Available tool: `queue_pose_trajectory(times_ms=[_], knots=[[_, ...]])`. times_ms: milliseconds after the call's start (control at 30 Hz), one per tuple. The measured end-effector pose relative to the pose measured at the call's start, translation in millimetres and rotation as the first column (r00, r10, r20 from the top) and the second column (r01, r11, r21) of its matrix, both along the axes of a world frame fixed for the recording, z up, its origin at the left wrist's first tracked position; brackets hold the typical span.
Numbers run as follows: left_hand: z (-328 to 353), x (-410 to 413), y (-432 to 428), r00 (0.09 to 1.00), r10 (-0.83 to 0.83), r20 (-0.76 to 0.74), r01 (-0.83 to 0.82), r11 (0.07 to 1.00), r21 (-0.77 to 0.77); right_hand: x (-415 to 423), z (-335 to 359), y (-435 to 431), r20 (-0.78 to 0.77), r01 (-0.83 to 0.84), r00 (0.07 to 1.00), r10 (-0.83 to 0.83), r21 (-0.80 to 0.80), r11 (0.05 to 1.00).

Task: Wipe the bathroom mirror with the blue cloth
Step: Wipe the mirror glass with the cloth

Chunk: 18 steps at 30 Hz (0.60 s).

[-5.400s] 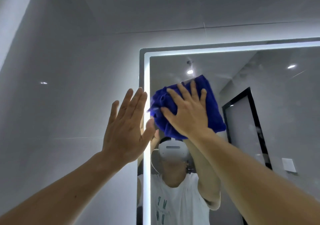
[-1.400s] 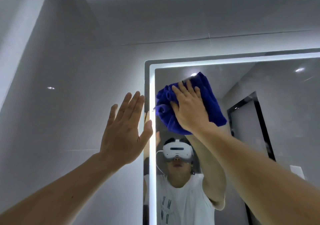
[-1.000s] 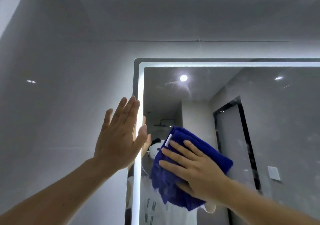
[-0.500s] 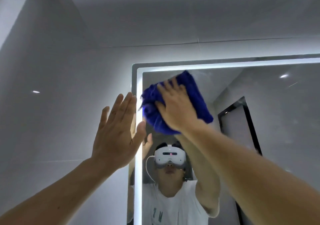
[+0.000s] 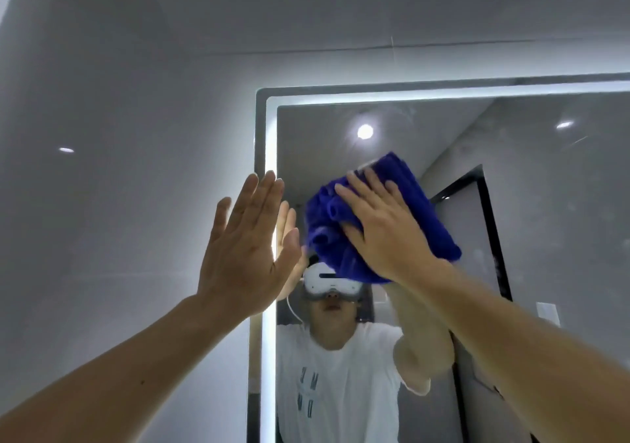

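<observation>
Mirror (image 5: 531, 183) cleaning in a grey-tiled bathroom, seen from the wearer's head.

Right hand (image 5: 385, 231) lies flat with straight fingers on the bunched blue cloth (image 5: 426, 210), pressing it against the glass in the upper left part of the pane, just inside the lit strip (image 5: 271, 156) that runs along the frame's top and left side. Left hand (image 5: 243, 248) is spread flat, fingers straight, holding nothing, against the mirror's left edge where it meets the glossy wall tiles (image 5: 119, 170) (whether the palm touches is unclear). Reflected in the glass: a ceiling spotlight (image 5: 365, 131), a dark-framed doorway (image 5: 484, 224), a white wall switch (image 5: 547, 313) and the person's white shirt (image 5: 337, 381).
</observation>
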<state>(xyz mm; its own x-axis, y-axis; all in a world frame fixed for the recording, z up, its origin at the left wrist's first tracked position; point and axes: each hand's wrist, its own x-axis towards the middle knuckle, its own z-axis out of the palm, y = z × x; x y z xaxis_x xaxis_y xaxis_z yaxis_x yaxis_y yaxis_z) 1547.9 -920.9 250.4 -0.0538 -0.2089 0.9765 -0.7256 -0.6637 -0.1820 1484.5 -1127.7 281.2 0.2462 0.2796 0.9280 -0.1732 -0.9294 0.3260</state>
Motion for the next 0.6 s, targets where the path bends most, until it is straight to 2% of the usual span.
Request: queue_pose_trajectory(times_ms=[67, 133, 233, 433, 600], knots=[[-9, 4, 2, 1.0, 0.012, -0.021, -0.011, 1.0, 0.011, 9, 32, 7, 0.096, -0.014, 0.995, -0.002, 0.157, 0.988], [-17, 10, 4, 0.999, 0.025, -0.029, -0.025, 0.999, 0.023, 20, 34, 16, 0.147, -0.014, 0.989, -0.018, 0.215, 0.976], [-27, 19, 7, 0.999, 0.017, -0.042, -0.016, 1.0, 0.013, 23, -3, 28, 0.155, -0.029, 0.988, 0.007, 0.141, 0.99], [-53, 22, 10, 0.998, -0.013, -0.061, 0.013, 1.0, 0.01, 20, -125, 40, -0.001, -0.007, 1.0, 0.007, 0.025, 1.0], [-80, 23, 19, 0.993, -0.064, -0.102, 0.066, 0.998, 0.015, 11, -234, 29, -0.199, 0.103, 0.973, -0.118, -0.081, 0.991]])
